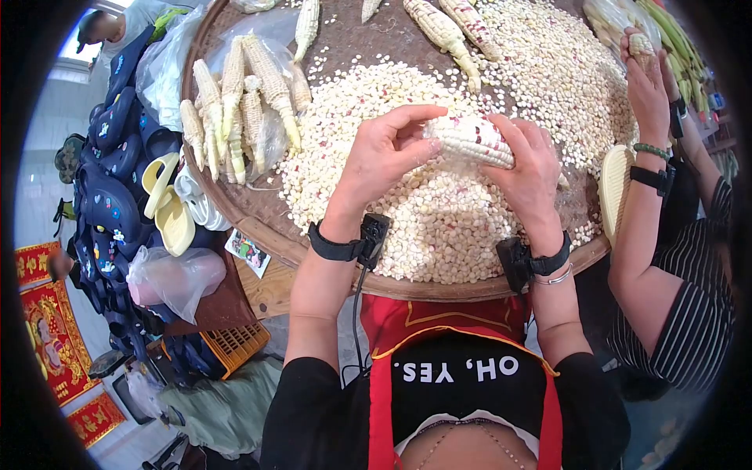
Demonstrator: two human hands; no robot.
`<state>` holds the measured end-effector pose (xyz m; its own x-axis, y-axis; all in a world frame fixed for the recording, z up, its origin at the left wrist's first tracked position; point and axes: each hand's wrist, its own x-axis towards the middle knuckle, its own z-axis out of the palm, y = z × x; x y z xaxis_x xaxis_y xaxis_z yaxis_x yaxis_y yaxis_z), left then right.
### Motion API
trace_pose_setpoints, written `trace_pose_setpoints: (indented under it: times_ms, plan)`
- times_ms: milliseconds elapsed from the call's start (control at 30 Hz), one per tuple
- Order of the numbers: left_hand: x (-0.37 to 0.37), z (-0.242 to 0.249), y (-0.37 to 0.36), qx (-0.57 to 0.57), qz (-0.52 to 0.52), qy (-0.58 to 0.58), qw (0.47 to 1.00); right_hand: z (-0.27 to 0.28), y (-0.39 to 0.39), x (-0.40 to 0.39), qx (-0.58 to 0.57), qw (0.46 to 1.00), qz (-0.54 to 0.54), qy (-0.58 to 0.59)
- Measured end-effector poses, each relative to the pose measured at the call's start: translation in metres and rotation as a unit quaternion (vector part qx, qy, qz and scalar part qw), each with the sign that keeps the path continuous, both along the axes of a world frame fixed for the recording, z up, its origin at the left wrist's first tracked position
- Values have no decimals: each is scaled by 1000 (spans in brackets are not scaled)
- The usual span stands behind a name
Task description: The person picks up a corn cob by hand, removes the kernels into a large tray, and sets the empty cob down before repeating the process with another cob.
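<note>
An ear of corn (470,141) with white kernels and dark red flecks is held level above the round woven tray (345,35). My left hand (392,149) grips its left end, thumb below and fingers above, curled closed. Around the right end, my right hand (526,160) is closed with the fingers over the top. Beneath both hands spreads a heap of loose corn kernels (423,243), mostly cream with some red bits. The palm side of my right hand is hidden.
Several stripped cobs (235,94) lie on a plastic bag at the tray's left. Unshelled ears (439,31) rest at the far side. On the right, another person's hand (646,82) holds a cob beside a pale yellow slipper (616,188). Dark blue clogs (113,196) hang left.
</note>
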<state>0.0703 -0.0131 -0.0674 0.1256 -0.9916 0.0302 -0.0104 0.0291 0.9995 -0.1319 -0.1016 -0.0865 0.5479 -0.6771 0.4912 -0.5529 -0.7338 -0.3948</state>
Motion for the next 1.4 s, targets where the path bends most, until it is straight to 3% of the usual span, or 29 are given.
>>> trace_pose_setpoints:
  times_ms: [267, 333, 367, 433, 467, 533, 567, 633, 700, 767, 800, 867, 900, 967, 1033, 1133, 1267, 1333, 1367, 1400]
  plan:
    - [-3, -7, -2, 0, 20, 60, 998, -2, 0, 0, -39, 999, 14, 33]
    - [-7, -5, -2, 30, 51, -121, 991, -2, 1, 0, -52, 997, 4, 63]
    - [-11, -7, -3, 31, 52, -120, 991, -3, 2, 0, -51, 997, 4, 64]
    - [-18, -12, -4, -47, 121, -355, 926, -3, 7, 3, -54, 992, -27, 115]
    - [-14, -18, -6, -47, 122, -355, 926, -3, 8, 4, -54, 992, -26, 115]
    - [-1, -22, -9, -140, 220, -464, 847, -2, 10, 4, -28, 993, -40, 107]
    - [2, -24, -7, -142, 221, -466, 845, -1, 10, 5, -29, 993, -40, 104]
    - [2, -10, -4, -52, 218, -384, 896, 1, 9, 4, -15, 995, -44, 84]
    - [6, -18, -9, -90, 200, -400, 890, 1, 9, 3, -18, 996, -42, 74]
    - [7, -22, -9, -108, 148, -255, 949, 1, 7, 3, -18, 997, -36, 63]
    - [7, -20, -9, -108, 148, -256, 949, 1, 7, 3, -10, 999, -27, 46]
    - [4, -15, -7, -44, 86, -55, 994, 2, 6, 3, -3, 999, -16, 30]
    - [3, -9, -5, -44, 86, -54, 994, 2, 5, 3, 19, 1000, -10, 8]
    - [0, 1, -2, -19, 10, 66, 998, 2, 6, 4, 41, 999, -2, -13]
    - [-1, 0, 0, -34, -1, 72, 997, 1, 9, 3, 170, 981, -31, -87]
    - [0, 2, 0, -55, -2, 80, 995, 9, 5, 3, 119, 985, 53, -111]
    - [3, 6, 1, -72, 16, 111, 991, 18, 6, 1, 136, 980, 108, -100]
    - [5, 5, 0, -79, 20, 113, 990, 25, 15, 2, 461, 866, 110, -157]
    - [6, 4, 0, -84, 23, 116, 989, 26, 17, 3, 459, 867, 115, -156]
    - [7, 5, 1, -89, 26, 114, 989, 24, 19, 4, 535, 815, 132, -180]
